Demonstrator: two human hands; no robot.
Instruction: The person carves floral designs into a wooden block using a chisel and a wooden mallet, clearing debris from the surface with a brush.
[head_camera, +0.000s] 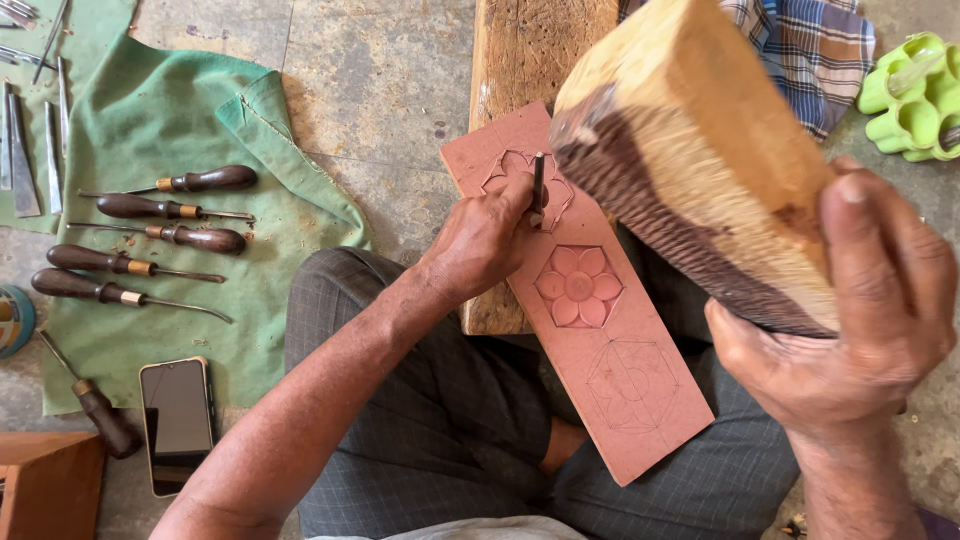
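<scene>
My left hand (483, 238) grips a dark metal chisel (538, 183), its tip set on the upper flower outline of a reddish wooden panel (620, 400). The panel lies slanted across a thick wooden plank (520, 50) and my lap. A finished carved flower (578, 286) sits mid-panel, with a pencilled hexagon pattern (632, 385) below it. My right hand (850, 320) holds a heavy wooden mallet block (690, 150) raised close to the camera, above and right of the chisel.
A green cloth (180, 110) on the stone floor carries several wooden-handled carving tools (150, 235). A phone (177, 420) lies at the cloth's lower edge, near another tool (95, 405). Flat blades (20, 150) lie far left. A green plastic holder (915, 95) and checked cloth (810, 50) sit top right.
</scene>
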